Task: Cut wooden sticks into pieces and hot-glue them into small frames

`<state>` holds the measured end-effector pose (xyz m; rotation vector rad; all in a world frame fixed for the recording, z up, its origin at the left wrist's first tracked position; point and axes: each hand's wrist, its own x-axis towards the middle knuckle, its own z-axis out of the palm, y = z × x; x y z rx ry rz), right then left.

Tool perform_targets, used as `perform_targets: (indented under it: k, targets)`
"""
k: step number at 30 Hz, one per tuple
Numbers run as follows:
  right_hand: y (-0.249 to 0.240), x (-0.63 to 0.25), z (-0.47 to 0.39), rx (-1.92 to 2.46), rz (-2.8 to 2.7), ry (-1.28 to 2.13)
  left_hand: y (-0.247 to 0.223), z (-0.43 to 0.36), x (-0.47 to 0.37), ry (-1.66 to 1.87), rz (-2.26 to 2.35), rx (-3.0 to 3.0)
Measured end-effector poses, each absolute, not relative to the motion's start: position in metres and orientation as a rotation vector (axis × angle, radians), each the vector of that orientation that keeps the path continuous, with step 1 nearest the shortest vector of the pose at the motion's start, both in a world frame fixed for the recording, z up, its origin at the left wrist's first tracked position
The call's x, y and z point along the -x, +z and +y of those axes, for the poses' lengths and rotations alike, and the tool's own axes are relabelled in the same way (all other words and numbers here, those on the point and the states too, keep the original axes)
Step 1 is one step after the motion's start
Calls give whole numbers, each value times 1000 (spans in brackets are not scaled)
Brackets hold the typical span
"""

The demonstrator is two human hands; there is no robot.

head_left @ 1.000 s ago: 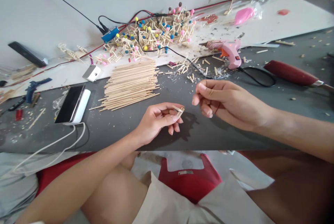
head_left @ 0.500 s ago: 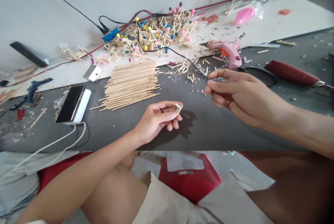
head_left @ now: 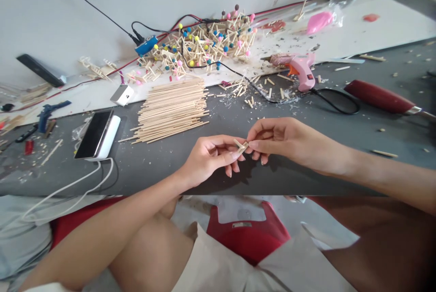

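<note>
Between the thumb and index finger of my left hand (head_left: 213,158) is a small assembly of short wooden sticks (head_left: 241,147), one piece sticking up at an angle. The fingertips of my right hand (head_left: 282,140) pinch at the right end of this assembly; whether they hold a separate piece is hidden. Both hands meet just above the grey table (head_left: 190,178). Behind my left hand lies a neat stack of long thin wooden sticks (head_left: 172,110). Short cut stick pieces (head_left: 250,101) are scattered beyond the hands.
A pink glue gun (head_left: 303,69) with a black cable lies behind my right hand, near a red-handled tool (head_left: 378,96). At the back is a heap of stick pieces with coloured balls (head_left: 207,44). A phone (head_left: 93,134) on a white block stands at left.
My right hand has come down and left from near the glue gun to meet my left hand. The left hand has shifted slightly right, still holding the small stick assembly.
</note>
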<state>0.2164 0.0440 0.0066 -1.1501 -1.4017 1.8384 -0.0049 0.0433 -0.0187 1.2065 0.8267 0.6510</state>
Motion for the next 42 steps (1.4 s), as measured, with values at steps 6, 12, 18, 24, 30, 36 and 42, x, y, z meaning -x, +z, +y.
perform_targets:
  k: [6, 12, 18, 24, 30, 36, 42]
  targets:
    - [11, -218, 42, 1142, -1433, 1806, -17, 42, 2, 643, 814, -1211]
    - [10, -221, 40, 1137, -1486, 1758, -16, 42, 0, 653, 793, -1213]
    - [11, -222, 40, 1140, -1491, 1741, -16, 42, -1, 656, 802, -1213]
    - [10, -222, 39, 1139, -1510, 1720, -14, 42, -2, 658, 826, -1228]
    - [10, -224, 38, 1145, -1527, 1699, -15, 42, -2, 663, 789, -1217]
    - [9, -224, 37, 1143, -1563, 1694, -15, 41, -3, 652, 794, -1239]
    - [12, -224, 36, 1139, -1592, 1702, -15, 36, 0, 629, 828, -1328]
